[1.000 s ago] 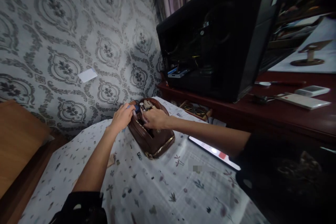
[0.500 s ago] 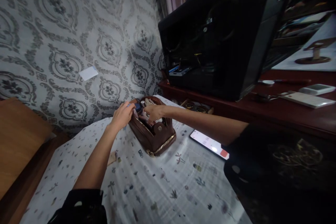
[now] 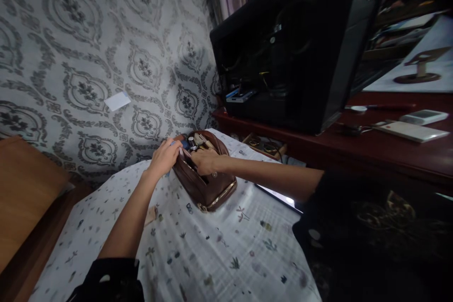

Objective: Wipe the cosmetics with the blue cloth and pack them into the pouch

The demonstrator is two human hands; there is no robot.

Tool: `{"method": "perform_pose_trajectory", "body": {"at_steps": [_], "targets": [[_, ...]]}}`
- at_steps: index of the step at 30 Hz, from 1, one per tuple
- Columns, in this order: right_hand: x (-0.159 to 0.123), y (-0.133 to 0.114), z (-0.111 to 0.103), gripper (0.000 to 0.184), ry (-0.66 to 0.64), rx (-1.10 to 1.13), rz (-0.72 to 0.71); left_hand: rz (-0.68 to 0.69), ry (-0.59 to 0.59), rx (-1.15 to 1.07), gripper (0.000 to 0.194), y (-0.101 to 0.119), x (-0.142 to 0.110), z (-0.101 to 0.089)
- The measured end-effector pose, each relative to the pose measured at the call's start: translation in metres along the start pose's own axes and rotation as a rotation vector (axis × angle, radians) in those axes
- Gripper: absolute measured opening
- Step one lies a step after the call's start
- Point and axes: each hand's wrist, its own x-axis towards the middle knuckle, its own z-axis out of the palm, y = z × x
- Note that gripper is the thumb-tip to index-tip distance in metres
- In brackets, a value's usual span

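A brown leather zip bag [image 3: 203, 193] lies unzipped on the patterned white cloth [image 3: 212, 255]. My left hand [image 3: 165, 156] grips the bag's left rim, its fingers curled over the edge beside something blue [image 3: 185, 144]. Inside the bag, my right hand [image 3: 205, 160] reaches down, its fingertips hidden by the bag, so I cannot make out what they touch. Small cosmetic-like items show past the right hand, among them a silver-capped bottle [image 3: 192, 142] and some beige tubes [image 3: 202, 140].
A phone [image 3: 279, 197] with a lit screen lies partly under my right forearm. Behind stands a large black computer case [image 3: 279, 66] on a red-brown desk [image 3: 389, 146]. An open drawer [image 3: 265, 146] juts out below it. At left is a wooden panel [image 3: 28, 188].
My right hand has moved down and nearer inside the bag, uncovering the beige tubes behind it. My right forearm now covers more of the phone. The left hand keeps its place.
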Motion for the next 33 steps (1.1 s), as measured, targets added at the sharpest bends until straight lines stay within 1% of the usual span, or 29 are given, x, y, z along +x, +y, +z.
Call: {"method": "perform_pose_trajectory", "body": {"at_steps": [3,6,13,16,21,29,31,33], "targets": [[-0.001,0.001,0.0,0.05,-0.013,0.001,-0.032,0.0,-0.009,0.007,0.029,0.001,0.001,0.0],[-0.003,0.002,-0.002,0.048,-0.022,-0.004,-0.031,-0.004,-0.016,0.015,0.029,0.003,0.003,0.0],[-0.007,-0.002,-0.002,0.056,-0.008,-0.03,-0.034,0.005,-0.011,0.027,0.03,0.004,0.004,0.001],[-0.006,-0.001,-0.001,0.055,-0.004,-0.038,-0.046,0.004,-0.019,0.023,0.03,0.004,0.003,0.0],[-0.004,0.005,-0.003,0.043,-0.024,-0.028,-0.078,-0.01,-0.03,0.02,0.031,0.006,0.003,-0.001],[-0.002,0.006,-0.003,0.039,-0.009,-0.016,-0.106,-0.013,-0.041,0.03,0.032,0.008,0.003,-0.002],[0.0,0.006,-0.003,0.035,0.011,-0.002,-0.099,-0.017,-0.041,0.026,0.033,0.009,0.003,-0.003],[0.001,0.009,-0.004,0.031,0.06,0.018,-0.085,-0.019,-0.048,0.022,0.035,0.01,0.003,-0.004]]}}
